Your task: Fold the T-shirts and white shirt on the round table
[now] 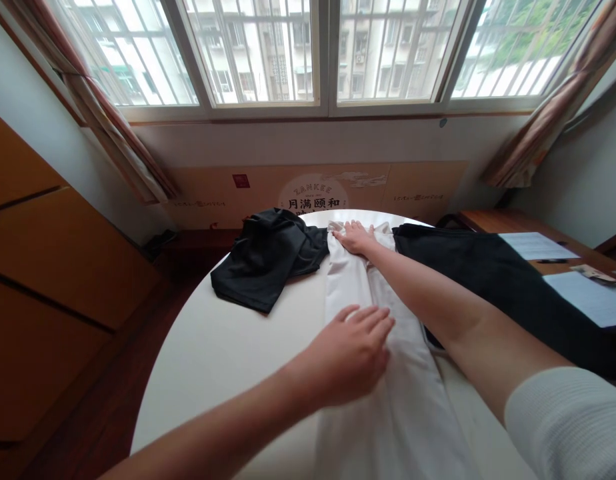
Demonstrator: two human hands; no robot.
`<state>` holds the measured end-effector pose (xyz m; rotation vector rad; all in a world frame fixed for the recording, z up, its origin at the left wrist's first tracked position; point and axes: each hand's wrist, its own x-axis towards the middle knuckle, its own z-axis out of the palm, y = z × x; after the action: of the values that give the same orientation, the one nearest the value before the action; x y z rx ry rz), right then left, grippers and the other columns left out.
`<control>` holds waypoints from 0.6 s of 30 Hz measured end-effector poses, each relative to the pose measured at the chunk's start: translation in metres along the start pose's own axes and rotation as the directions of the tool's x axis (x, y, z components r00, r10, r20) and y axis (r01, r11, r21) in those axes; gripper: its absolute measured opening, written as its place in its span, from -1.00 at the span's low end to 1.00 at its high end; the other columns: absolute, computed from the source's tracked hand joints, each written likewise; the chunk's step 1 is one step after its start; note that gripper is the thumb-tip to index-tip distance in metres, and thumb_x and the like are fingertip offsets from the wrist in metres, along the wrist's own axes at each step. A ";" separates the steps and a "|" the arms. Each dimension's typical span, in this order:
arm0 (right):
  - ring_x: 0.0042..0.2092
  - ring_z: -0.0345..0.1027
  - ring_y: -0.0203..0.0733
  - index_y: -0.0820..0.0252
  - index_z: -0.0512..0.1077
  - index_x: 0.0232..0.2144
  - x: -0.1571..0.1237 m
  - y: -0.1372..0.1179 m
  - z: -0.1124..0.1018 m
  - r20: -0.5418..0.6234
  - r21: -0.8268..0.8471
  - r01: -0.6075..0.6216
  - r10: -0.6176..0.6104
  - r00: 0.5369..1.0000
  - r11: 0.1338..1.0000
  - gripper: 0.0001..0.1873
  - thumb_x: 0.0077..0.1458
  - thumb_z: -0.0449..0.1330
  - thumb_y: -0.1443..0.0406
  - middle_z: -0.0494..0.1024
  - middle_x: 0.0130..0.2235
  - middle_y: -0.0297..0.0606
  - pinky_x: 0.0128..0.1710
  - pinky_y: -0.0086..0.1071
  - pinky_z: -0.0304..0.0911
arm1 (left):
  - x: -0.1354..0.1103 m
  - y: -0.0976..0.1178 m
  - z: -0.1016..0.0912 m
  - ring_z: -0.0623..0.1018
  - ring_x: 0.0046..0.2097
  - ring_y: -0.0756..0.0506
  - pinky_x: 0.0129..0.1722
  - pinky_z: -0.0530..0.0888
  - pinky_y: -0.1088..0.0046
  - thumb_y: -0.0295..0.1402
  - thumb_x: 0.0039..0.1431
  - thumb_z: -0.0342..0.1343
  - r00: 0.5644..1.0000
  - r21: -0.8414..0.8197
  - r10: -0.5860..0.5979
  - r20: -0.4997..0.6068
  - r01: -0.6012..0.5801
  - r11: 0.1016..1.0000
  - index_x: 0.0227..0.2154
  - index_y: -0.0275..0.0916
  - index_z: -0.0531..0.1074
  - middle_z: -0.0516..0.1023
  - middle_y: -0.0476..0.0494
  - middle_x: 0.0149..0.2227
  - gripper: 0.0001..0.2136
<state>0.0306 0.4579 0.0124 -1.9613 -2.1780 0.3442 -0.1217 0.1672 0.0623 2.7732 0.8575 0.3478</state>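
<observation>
A long white garment point(388, 393) lies stretched across the round white table point(228, 347), running from the near edge to the far side. My left hand point(351, 350) rests flat on its middle, fingers together and extended. My right hand point(355, 237) is stretched out to the far end of the white garment, lying flat on it with fingers spread. A crumpled black garment point(268, 257) sits to the left of the far end. Another black garment point(498, 280) lies spread to the right, under my right forearm.
A wooden side table point(508, 220) at the right holds papers point(588, 293) and a pen. Wooden cabinet fronts point(53, 267) stand at the left. A printed cardboard panel point(313, 190) leans against the wall below the barred window. Dark wooden floor surrounds the table.
</observation>
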 end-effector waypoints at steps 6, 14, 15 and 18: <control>0.58 -0.38 0.11 0.25 -0.09 0.56 0.003 0.001 0.000 -0.001 0.008 0.000 0.000 1.000 1.000 -0.01 0.39 -0.30 -0.28 -0.16 0.58 0.03 0.46 0.29 -0.58 | 0.068 -0.060 0.014 0.17 0.52 -0.30 0.49 0.07 -0.05 -0.31 0.44 -0.04 0.991 0.059 0.080 0.104 -0.086 0.995 0.39 -0.36 0.27 0.21 -0.33 0.49 -0.47; 0.58 -0.39 0.12 0.28 -0.09 0.55 0.004 0.002 -0.003 0.018 0.014 0.019 -0.019 1.000 1.000 0.01 0.38 -0.32 -0.28 -0.18 0.59 0.03 0.46 0.29 -0.61 | 0.007 0.008 0.039 0.07 0.54 -0.43 0.49 -0.09 -0.14 0.05 0.43 0.01 0.950 -0.309 0.305 0.074 -0.269 0.912 0.52 -0.24 0.08 0.01 -0.41 0.55 -0.26; 0.58 -0.40 0.13 0.27 -0.09 0.56 0.004 0.003 -0.003 0.020 0.014 0.022 -0.022 1.000 1.000 0.01 0.38 -0.33 -0.28 -0.18 0.59 0.03 0.46 0.30 -0.61 | -0.001 0.019 0.045 0.08 0.53 -0.42 0.49 -0.05 -0.14 0.01 0.47 -0.04 0.939 -0.339 0.331 0.093 -0.282 0.898 0.51 -0.20 0.12 0.00 -0.39 0.55 -0.32; 0.58 -0.40 0.13 0.25 -0.10 0.56 0.006 0.003 -0.002 0.020 0.013 0.026 -0.026 0.999 1.000 0.01 0.38 -0.34 -0.29 -0.19 0.59 0.01 0.46 0.31 -0.61 | -0.027 0.054 0.059 0.19 0.50 -0.37 0.46 0.15 -0.04 -0.04 0.49 -0.09 0.894 -0.387 0.406 0.191 -0.311 0.868 0.46 -0.02 0.26 0.12 -0.19 0.53 -0.44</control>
<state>0.0340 0.4639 0.0136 -1.9289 -2.2058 0.3745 -0.0982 0.0998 0.0174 2.5484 0.1788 0.1554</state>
